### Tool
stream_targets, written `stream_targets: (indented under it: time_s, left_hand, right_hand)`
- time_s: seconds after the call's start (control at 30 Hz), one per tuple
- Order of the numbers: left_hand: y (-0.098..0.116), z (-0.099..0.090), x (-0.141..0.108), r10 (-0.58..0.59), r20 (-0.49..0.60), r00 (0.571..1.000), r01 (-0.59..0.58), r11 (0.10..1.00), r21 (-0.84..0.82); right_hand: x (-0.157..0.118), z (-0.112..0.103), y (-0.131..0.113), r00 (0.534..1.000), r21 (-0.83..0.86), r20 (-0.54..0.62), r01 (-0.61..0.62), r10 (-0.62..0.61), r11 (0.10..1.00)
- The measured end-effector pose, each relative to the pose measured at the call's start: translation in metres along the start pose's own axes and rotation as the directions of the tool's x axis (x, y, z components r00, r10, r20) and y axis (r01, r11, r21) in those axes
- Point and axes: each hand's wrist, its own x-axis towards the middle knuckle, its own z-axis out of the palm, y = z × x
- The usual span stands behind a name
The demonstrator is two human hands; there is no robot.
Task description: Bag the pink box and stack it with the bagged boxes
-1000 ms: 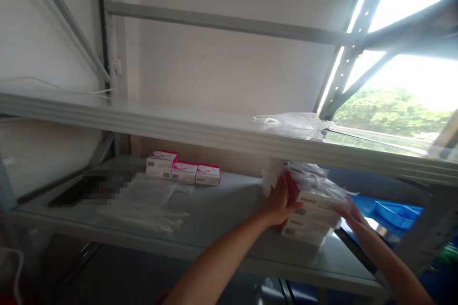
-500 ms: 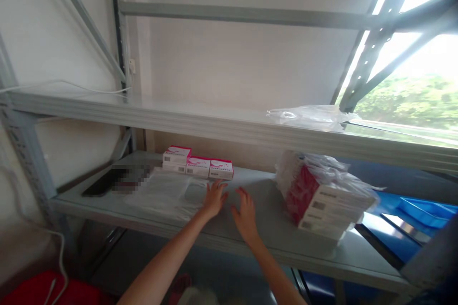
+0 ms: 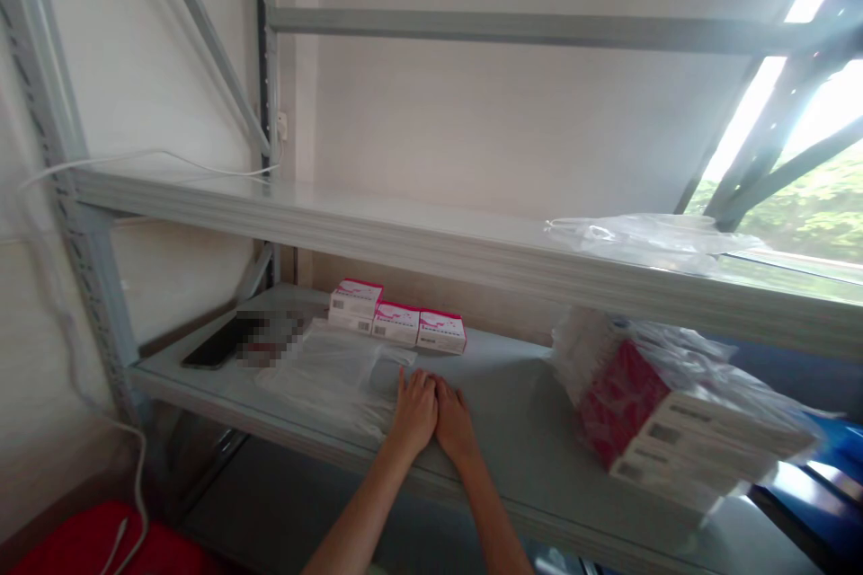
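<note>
The left hand [image 3: 413,414] and right hand [image 3: 454,421] are laid flat, empty, side by side on the grey metal shelf [image 3: 512,431], touching the clear plastic bags [image 3: 330,373], whose long axis runs along the shelf.

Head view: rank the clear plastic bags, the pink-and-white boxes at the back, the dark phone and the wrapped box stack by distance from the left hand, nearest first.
1. Clear flat plastic bags, touching the left hand on its left.
2. Row of pink-and-white cardboard boxes, behind it.
3. Plastic-wrapped stack of red-and-white boxes, far right, and dark flat phone, far left: too close to call.
</note>
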Motion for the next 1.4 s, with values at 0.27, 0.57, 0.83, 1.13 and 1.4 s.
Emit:
stream_targets:
  time_s: [0.27,0.57,0.83,1.13,1.4]
  left_hand:
    - [-0.037,-0.044,-0.013,-0.278,-0.305,0.911,0.297,0.955,0.017]
    - [-0.102,-0.094,-0.024,-0.310,0.007,0.951,0.286,0.886,0.364]
    - [-0.090,-0.104,-0.020,-0.277,0.098,0.956,0.202,0.862,0.466]
    - [-0.103,-0.104,-0.011,-0.349,0.152,0.925,0.257,0.866,0.428]
    - [-0.112,-0.120,-0.006,-0.428,0.121,0.895,0.398,0.892,0.212]
  right_hand:
    - [0.000,-0.003,-0.001,1.000,0.017,-0.008,-0.009,0.009,1.000]
    - [0.002,-0.001,-0.003,0.998,0.057,-0.055,-0.016,0.019,0.998]
    - [-0.002,-0.010,-0.010,0.999,0.080,-0.039,-0.022,0.025,0.997]
    - [0.001,-0.005,-0.006,0.999,0.088,-0.042,-0.025,0.028,0.996]
    - [0.001,-0.007,-0.007,0.999,0.101,-0.039,-0.018,0.022,0.995]
